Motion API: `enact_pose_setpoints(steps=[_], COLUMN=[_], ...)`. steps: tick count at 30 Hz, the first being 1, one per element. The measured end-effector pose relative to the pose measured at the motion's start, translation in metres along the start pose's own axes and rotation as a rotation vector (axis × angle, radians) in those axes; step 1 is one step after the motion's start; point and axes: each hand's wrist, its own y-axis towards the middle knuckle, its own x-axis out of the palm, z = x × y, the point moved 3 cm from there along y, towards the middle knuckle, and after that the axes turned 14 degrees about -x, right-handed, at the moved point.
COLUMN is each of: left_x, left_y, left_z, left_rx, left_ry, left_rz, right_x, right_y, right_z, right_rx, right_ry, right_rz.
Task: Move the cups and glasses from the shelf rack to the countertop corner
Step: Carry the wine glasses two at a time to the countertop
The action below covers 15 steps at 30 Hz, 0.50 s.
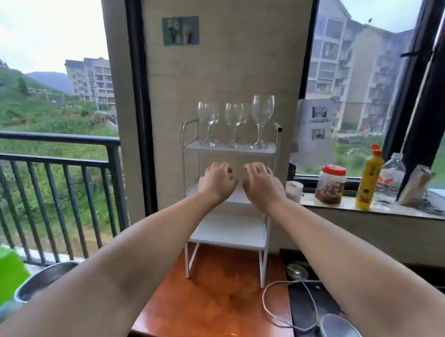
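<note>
1. So far nothing looks moved: the wine glasses (234,123) all stand on the top tier of the shelf rack (226,234).
2. Left hand (217,181) and right hand (260,184) hover below them, fingers loosely curled, holding nothing.

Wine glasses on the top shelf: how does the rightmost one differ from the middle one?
The rightmost glass reaches higher than the middle glass, and its bowl looks longer and larger. The rightmost glass stands by the rack's right post, while the middle glass stands near the shelf's centre. Both are clear, stemmed, upright and look empty, and neither is touched: the left hand and right hand hover below the shelf.
</note>
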Motion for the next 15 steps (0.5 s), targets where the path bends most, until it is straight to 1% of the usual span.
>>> enact_pose_setpoints(steps=[3, 5, 8, 10, 13, 15], left_x=[-0.011, -0.019, -0.020, -0.011, 0.002, 0.003], left_y=[0.044, 0.069, 0.112, 0.141, 0.167, 0.174], left_z=[0.021, 0.034, 0.044, 0.045, 0.046, 0.046], left_rx=[0.005, -0.010, -0.098, -0.185, -0.272, -0.324], left_ry=[-0.137, -0.220, -0.331, -0.427, -0.690, -0.829], left_rz=[0.018, 0.040, 0.062, -0.012, -0.181, -0.232], right_x=[-0.019, -0.026, -0.026, -0.018, -0.006, -0.006], right_y=[0.046, 0.076, 0.114, 0.136, 0.162, 0.167], right_z=[0.012, 0.023, 0.045, 0.060, 0.077, 0.079], right_rx=[0.062, 0.141, 0.364, 0.498, 0.555, 0.618], right_ry=[0.122, 0.236, 0.506, 0.750, 0.995, 1.185], right_rz=[0.134, 0.247, 0.341, 0.368, 0.370, 0.435])
